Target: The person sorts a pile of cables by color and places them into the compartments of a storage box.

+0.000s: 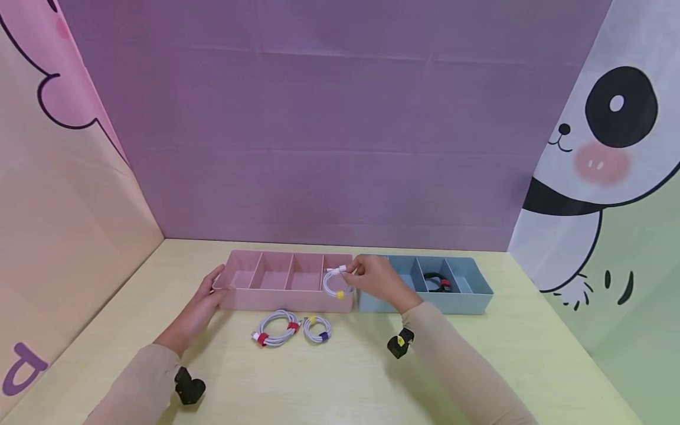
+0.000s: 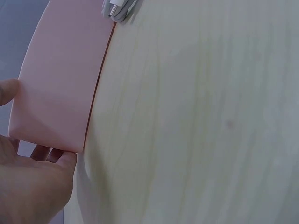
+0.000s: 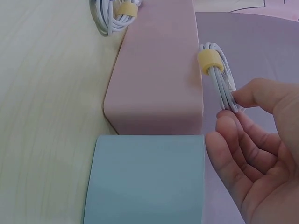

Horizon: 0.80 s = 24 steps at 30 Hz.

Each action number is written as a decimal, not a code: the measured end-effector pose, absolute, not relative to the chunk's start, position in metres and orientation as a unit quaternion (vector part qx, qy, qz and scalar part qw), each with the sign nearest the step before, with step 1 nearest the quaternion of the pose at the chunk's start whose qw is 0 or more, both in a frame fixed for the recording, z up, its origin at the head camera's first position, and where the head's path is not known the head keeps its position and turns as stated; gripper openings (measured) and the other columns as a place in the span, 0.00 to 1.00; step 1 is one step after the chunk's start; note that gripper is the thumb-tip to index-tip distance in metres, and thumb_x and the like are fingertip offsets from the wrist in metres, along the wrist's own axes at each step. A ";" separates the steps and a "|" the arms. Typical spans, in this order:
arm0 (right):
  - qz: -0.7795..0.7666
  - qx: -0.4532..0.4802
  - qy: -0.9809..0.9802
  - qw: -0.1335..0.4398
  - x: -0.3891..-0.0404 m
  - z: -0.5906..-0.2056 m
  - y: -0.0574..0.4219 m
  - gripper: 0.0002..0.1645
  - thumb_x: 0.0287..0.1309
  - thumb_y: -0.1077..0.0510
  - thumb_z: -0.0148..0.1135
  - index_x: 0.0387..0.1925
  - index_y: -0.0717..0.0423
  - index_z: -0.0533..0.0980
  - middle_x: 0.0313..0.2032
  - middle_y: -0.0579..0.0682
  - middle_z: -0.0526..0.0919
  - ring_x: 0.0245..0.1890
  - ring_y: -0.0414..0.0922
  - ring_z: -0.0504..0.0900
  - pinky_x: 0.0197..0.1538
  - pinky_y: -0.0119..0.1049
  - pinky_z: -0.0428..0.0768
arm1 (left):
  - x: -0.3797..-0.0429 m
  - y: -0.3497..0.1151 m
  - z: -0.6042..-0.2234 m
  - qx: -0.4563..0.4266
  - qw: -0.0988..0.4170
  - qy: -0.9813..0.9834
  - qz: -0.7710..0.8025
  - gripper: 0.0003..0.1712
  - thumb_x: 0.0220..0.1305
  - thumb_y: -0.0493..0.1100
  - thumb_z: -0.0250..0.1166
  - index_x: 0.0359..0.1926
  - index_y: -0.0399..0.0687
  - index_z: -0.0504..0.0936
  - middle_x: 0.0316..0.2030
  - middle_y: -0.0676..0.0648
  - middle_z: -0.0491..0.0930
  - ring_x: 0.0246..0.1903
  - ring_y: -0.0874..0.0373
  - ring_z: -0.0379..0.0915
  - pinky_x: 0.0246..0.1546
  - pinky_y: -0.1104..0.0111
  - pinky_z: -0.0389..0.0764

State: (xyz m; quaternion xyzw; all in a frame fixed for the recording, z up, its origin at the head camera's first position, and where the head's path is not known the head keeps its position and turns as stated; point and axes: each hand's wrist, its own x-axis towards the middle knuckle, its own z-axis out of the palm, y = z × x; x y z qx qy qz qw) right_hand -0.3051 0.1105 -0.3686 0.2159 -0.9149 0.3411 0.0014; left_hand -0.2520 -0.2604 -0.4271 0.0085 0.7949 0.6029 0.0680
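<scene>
My right hand [image 1: 379, 280] pinches a coiled white cable [image 1: 333, 283] with a yellow strap between thumb and fingertips, over the rightmost compartment of the pink divided box [image 1: 287, 300]. In the right wrist view, the cable coil [image 3: 219, 79] hangs above the box's rim. At the box's left end my left hand [image 1: 204, 298] grips the wall. The left wrist view shows its thumb [image 2: 7, 91] at the rim and the other fingers against the end. Two more coiled cables lie before the box: a larger one with red straps [image 1: 276, 329] and a smaller one with yellow and blue straps [image 1: 317, 329].
A blue divided box [image 1: 430, 304] stands right beside the pink one, holding a coiled black cable [image 1: 438, 283] with a red strap in one compartment. Behind both rises a purple backdrop [image 1: 340, 147], with printed panels at left and right. Everything stands on a pale wooden table [image 1: 297, 383].
</scene>
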 end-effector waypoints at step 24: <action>0.355 0.173 -0.919 0.017 -0.318 -0.373 0.106 0.10 0.63 0.53 0.67 0.39 0.56 0.82 0.29 0.46 0.79 0.25 0.43 0.75 0.24 0.34 0.73 | -0.250 -0.260 -0.427 0.009 0.063 0.790 0.610 0.46 0.78 0.51 0.50 0.80 0.52 0.27 0.77 0.36 0.24 0.76 0.36 0.23 0.72 0.40 0.39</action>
